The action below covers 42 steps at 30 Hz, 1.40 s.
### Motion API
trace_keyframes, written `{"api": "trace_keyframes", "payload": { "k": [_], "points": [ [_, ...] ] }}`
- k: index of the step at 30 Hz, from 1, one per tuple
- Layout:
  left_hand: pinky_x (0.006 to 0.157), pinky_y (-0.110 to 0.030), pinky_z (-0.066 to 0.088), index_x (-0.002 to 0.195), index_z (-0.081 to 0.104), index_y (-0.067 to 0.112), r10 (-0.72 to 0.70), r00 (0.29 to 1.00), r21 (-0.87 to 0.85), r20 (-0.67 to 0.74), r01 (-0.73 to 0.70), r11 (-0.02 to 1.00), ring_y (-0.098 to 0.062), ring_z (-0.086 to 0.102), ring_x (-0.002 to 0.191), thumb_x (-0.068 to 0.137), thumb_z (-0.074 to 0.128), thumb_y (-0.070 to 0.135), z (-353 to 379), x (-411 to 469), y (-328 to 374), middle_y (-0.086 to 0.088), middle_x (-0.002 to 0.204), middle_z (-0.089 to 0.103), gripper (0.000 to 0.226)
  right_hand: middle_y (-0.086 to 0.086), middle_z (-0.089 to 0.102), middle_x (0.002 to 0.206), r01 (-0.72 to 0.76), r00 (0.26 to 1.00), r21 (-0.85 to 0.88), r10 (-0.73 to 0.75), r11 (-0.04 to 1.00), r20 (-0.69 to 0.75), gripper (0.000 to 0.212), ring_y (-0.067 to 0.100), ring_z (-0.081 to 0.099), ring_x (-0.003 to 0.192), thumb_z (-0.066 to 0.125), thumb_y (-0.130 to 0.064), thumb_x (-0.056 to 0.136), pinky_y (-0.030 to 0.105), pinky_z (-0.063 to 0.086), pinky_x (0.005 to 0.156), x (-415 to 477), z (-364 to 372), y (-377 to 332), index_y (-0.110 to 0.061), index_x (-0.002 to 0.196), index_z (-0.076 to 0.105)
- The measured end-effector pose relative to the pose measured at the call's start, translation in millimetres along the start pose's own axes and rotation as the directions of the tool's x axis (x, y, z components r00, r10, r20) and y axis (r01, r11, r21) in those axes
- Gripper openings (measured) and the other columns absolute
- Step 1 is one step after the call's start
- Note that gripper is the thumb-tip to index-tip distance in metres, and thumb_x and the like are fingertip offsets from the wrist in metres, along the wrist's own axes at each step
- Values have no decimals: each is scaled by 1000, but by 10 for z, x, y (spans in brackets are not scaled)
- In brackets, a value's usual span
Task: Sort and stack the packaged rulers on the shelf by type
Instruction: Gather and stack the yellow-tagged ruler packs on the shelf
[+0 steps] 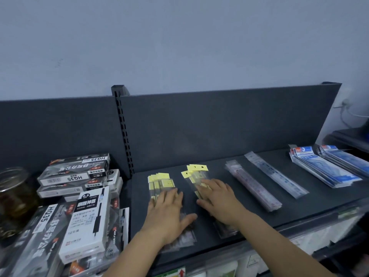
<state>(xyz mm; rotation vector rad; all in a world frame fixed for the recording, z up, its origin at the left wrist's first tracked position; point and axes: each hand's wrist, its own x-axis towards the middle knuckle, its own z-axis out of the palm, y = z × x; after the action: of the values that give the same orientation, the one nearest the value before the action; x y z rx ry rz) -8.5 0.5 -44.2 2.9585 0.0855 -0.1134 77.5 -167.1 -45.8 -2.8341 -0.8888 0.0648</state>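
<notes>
Two piles of yellow-topped packaged rulers lie on the dark shelf [219, 156]: a left pile [161, 183] and a right pile [196, 172]. My left hand [167, 214] lies flat with straight fingers on the left pile. Over the right pile, my right hand [219, 198] rests flat in the same way. Further right lie a stack of reddish rulers in clear sleeves [252, 187], a clear-sleeved bluish ruler [276, 174], and two stacks of blue packaged rulers [323, 168] [345, 158].
Boxes of pens [85, 222] [75, 172] are piled on the shelf section to the left, beside a glass jar [14, 194]. A slotted upright post [124, 132] divides the back panel. A wall socket with a cable [345, 104] is at the far right.
</notes>
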Motion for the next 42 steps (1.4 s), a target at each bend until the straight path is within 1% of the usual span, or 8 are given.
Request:
{"api": "trace_keyframes", "payload": {
  "k": [3,8,10,14,19,23,31,42],
  "points": [
    [115,-40,16,149,18,30,35,986,-13,-164,-37,999,-14,9,142,93,26,62,-59,-49,23,12,154,15,65,-7,18,156,-20,1000,23,20,1000,3,51,23,14,142,43,-41,97,44,16,116,-141,-23,-5,-30,146,33],
    [115,-47,15,149,19,31,58,994,95,93,-67,993,-20,6,144,93,26,63,-27,-161,53,9,157,10,65,-4,14,159,-28,992,120,13,992,122,52,24,12,144,44,-38,98,39,19,117,-335,16,64,-25,147,32],
    [115,-48,14,150,17,31,58,994,89,88,-65,994,-20,4,144,94,25,62,11,-186,71,9,158,9,65,-4,14,159,-18,993,146,1,989,116,51,23,12,145,43,-38,99,38,18,118,-362,20,69,-24,147,33],
    [115,-45,16,148,20,34,69,994,75,-81,-63,995,-17,5,144,95,32,57,-37,-212,181,10,157,9,60,-3,25,155,19,1000,231,-23,973,15,45,21,19,142,48,-35,97,37,22,117,-432,-52,156,-22,141,44],
    [111,-40,27,141,39,33,121,954,72,-275,-105,992,-15,20,141,96,38,49,-52,-195,650,12,150,29,48,3,44,143,35,942,153,18,988,-336,41,24,35,136,56,-22,93,39,26,115,-611,-225,667,-15,133,54],
    [105,-41,39,130,55,28,172,908,20,-382,-178,984,-15,40,132,93,45,36,97,-143,1282,10,138,49,39,-1,32,152,3,955,220,62,976,-291,44,19,21,144,45,-24,98,28,15,116,-796,-330,1222,-18,142,42],
    [116,-25,15,148,29,23,-7,947,-161,-323,-48,986,-13,17,143,98,43,38,256,70,2363,6,154,24,53,-2,25,156,86,971,207,-36,975,-237,45,15,17,146,42,-23,100,27,14,118,-1120,-528,2126,-19,145,37],
    [119,-44,11,152,4,18,-344,928,-358,-144,275,892,-26,-5,147,90,50,54,252,721,2687,-7,160,-2,85,-2,15,159,55,993,218,-31,975,-113,54,20,7,148,44,-23,98,38,12,120,-851,-633,2621,-20,149,27]
  ]
}}
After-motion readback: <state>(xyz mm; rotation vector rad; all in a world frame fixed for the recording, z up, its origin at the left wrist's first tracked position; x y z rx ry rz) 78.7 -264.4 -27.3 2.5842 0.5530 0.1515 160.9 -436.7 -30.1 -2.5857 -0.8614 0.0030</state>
